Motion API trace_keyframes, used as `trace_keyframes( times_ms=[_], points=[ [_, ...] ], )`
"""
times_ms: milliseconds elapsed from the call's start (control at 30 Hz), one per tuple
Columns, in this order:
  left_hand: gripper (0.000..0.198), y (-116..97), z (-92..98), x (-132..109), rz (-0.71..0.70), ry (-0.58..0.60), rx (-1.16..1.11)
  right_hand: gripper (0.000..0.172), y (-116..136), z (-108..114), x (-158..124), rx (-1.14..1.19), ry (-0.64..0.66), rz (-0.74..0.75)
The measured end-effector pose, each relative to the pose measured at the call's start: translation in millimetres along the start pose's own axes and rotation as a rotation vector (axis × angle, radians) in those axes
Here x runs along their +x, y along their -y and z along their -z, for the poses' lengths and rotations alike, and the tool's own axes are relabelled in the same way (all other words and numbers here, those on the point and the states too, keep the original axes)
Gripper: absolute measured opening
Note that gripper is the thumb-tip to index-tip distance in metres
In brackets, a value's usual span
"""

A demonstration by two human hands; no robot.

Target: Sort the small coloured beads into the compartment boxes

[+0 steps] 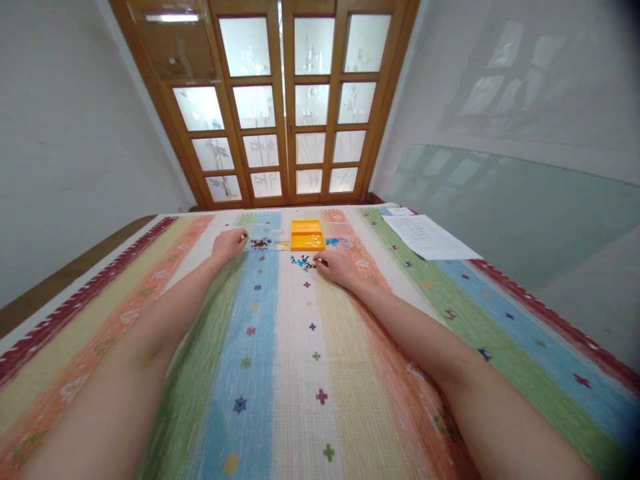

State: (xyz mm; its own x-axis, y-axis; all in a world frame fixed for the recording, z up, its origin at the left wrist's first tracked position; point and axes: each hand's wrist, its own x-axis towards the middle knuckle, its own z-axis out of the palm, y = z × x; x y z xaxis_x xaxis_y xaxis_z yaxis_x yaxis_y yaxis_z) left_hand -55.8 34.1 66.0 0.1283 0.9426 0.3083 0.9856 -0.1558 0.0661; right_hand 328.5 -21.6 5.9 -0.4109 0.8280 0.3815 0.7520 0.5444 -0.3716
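Two bare forearms are stretched away from the camera across a striped cloth spread over the desk. Near the centre of the frame the left hand is set at the left end of a row of dark pieces, with thumb and forefinger drawn together. Whether a piece is clamped between them cannot be told, as the pieces are too small. The right hand is laid knuckles-up just right of a loose heap of blue pieces, with its fingertips touching the heap's edge. Whether anything is gripped there cannot be told either. The hands are apart, and an orange box is placed just beyond the gap between them. A sheet of paper is seen well apart, toward the upper right.

The pieces are probably best lifted one at a time, pinched at the fingertips rather than swept, since the heap is loose and a stray piece could be lost against the patterned weave. The wrists may be steadied on the cloth, and care should be taken that the row by the left hand is not brushed.
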Motion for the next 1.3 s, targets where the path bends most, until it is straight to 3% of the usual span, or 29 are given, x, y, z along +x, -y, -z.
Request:
trace_keyframes(
  times_ms=[100,200,467,567,767,1133,1300],
  points=[
    [0.025,14.4,3.6,-4.1,0.102,0.047,0.05,0.021,0.9,0.5,-0.6,-0.019,0.009,0.024],
    [0.027,10.4,1.7,-7.7,0.109,0.071,0.054,0.022,1.1,0.0,-1.0,-0.046,0.015,0.078],
    [0.03,-54.2,-20.6,-9.3,-0.275,0.148,-0.092,0.021,-0.7,-3.6,0.2,-0.062,0.033,0.112],
    [0.034,-80.2,-30.2,-10.1,-0.358,0.169,-0.145,0.019,-1.3,-2.9,0.5,-0.057,0.034,0.114],
    [0.03,-113.0,-42.4,-12.7,-0.294,0.179,-0.207,0.018,-3.0,-3.0,0.6,-0.05,0.022,0.123],
    [0.027,-134.3,-47.6,-18.0,-0.109,0.119,-0.182,0.017,-0.7,-1.7,1.0,-0.075,0.038,0.113],
    [0.026,-140.1,-50.0,-20.5,-0.096,0.1,-0.213,0.017,-3.9,-3.9,1.3,-0.063,0.014,0.133]
  ],
)
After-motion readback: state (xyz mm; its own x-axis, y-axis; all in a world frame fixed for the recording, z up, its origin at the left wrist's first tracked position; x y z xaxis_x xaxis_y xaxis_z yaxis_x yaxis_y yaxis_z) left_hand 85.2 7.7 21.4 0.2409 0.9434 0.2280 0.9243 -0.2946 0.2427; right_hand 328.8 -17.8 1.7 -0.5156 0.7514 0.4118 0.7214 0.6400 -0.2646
